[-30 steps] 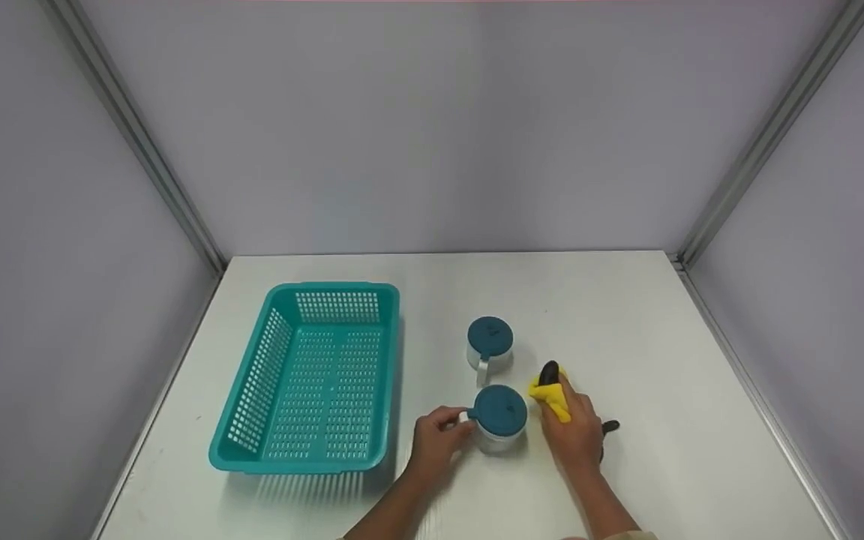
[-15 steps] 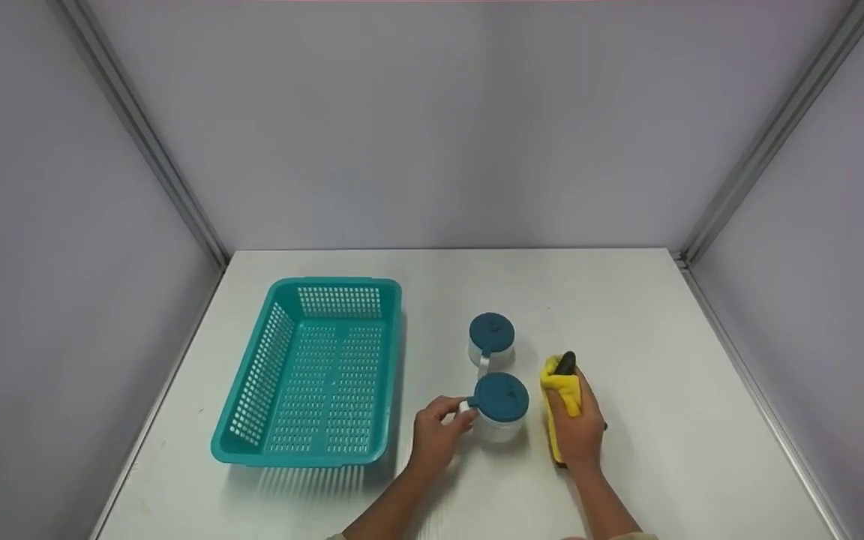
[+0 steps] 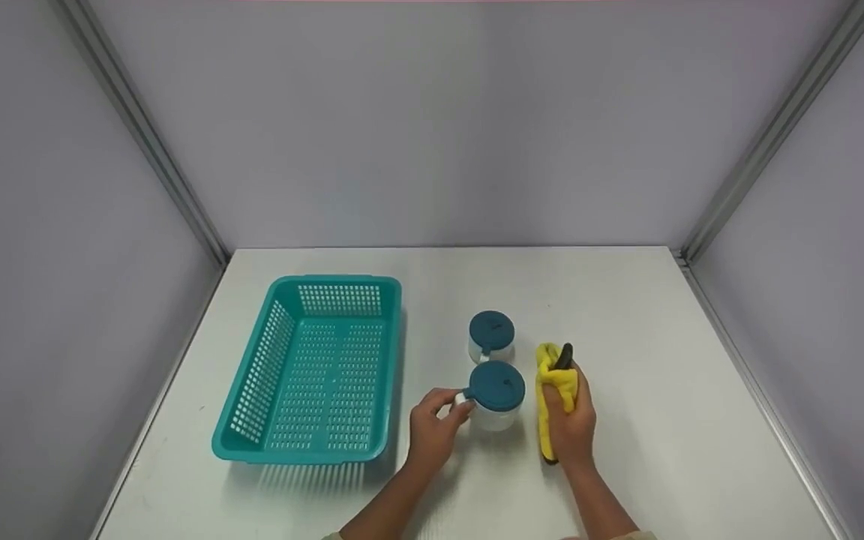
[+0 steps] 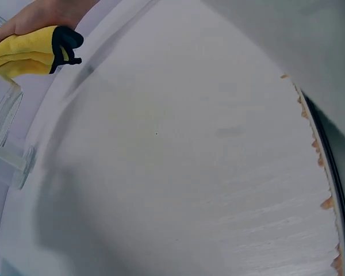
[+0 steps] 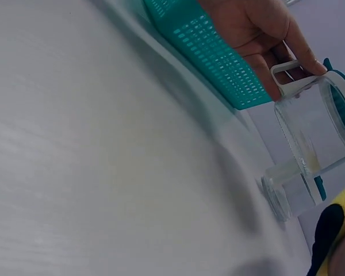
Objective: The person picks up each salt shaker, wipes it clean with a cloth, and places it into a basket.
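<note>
My left hand (image 3: 432, 431) pinches the white handle of a clear lidded jar (image 3: 497, 386). Its round lid is dark teal-blue. In the right wrist view this jar (image 5: 316, 123) appears raised off the table, with the handle between thumb and fingers. My right hand (image 3: 573, 431) grips a folded yellow cloth (image 3: 546, 405) with black edging, just right of the jar and apart from it. Behind the held jar stands a second jar (image 3: 491, 330) of the same kind, upright, its handle partly covered from the head camera. The left wrist view catches the cloth (image 4: 29, 52) at its upper left.
A teal plastic basket (image 3: 304, 457) with perforated walls stands left of the left hand. The white table (image 3: 672, 375) is bounded by grey panels at the back and both sides. Chipped edging (image 4: 328, 202) shows along the table's near edge.
The left hand has lifted the near jar and moved it slightly away from me. The right hand has turned the cloth more upright, and its dark trailing edge no longer shows on the right.
</note>
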{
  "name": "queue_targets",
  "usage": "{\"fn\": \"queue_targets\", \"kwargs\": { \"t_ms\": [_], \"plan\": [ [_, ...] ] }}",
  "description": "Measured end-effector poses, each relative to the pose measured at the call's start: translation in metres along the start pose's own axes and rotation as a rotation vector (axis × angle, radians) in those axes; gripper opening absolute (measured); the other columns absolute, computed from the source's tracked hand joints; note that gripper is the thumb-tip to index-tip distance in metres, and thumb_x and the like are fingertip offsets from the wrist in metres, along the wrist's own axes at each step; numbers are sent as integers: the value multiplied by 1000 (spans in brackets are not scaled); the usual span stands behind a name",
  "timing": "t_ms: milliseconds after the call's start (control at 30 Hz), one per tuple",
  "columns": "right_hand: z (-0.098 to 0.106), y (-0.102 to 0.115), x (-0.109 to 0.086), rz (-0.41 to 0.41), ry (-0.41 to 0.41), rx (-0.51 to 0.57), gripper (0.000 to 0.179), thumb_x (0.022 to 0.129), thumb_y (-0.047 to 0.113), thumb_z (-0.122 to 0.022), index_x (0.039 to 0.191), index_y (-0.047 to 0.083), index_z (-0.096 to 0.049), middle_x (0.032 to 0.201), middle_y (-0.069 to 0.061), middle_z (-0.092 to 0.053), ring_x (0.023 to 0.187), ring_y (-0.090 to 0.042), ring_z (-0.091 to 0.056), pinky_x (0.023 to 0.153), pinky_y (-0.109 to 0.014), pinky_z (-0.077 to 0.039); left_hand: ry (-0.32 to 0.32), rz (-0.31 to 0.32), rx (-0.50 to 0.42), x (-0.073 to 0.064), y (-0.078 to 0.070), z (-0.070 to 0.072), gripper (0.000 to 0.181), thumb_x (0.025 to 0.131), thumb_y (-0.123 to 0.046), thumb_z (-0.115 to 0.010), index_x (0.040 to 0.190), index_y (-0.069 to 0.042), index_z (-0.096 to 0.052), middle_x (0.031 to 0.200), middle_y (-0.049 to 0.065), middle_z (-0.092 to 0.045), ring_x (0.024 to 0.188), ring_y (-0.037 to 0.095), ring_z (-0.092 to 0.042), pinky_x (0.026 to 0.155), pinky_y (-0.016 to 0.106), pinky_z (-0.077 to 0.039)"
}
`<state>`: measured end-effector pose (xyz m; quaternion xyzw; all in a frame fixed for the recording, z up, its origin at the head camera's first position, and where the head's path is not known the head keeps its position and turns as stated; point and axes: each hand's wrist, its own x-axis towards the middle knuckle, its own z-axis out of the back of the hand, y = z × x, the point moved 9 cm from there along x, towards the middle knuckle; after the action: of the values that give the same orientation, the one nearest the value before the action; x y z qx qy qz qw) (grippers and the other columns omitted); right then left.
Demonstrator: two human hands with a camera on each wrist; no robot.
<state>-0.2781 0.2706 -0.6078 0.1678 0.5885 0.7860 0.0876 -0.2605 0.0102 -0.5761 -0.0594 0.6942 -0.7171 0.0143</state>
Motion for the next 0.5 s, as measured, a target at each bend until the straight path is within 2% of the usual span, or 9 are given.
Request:
{"fn": "queue_targets", "kwargs": {
  "t_ms": [100, 267, 500],
  "plan": [
    [-6, 4, -4, 15, 27, 17, 63, 97, 41, -60, 151, 19, -34, 138, 2, -53, 105, -14, -52, 90, -6, -44, -5, 3, -6, 0, -2, 1, 11, 87, -7, -73, 98, -10, -75, 93, 3, -67, 92, 20, -64, 81, 23, -59],
    [-16, 10, -10, 47, 66, 40, 60, 99, 34, -58, 151, 19, -34, 132, 1, -54, 100, -15, -53, 87, -9, -47, 1, -6, -36, -1, -2, 2, 11, 87, -6, -73, 97, -8, -74, 94, 4, -67, 94, 23, -65, 80, 24, -59],
    [-25, 18, -16, 71, 114, 76, 59, 99, 29, -58, 151, 18, -33, 132, 1, -54, 98, -14, -53, 87, -11, -49, -8, -14, -30, 7, 23, 1, 11, 87, -8, -73, 98, -11, -73, 96, 3, -67, 96, 19, -66, 79, 25, -59]
  ]
}}
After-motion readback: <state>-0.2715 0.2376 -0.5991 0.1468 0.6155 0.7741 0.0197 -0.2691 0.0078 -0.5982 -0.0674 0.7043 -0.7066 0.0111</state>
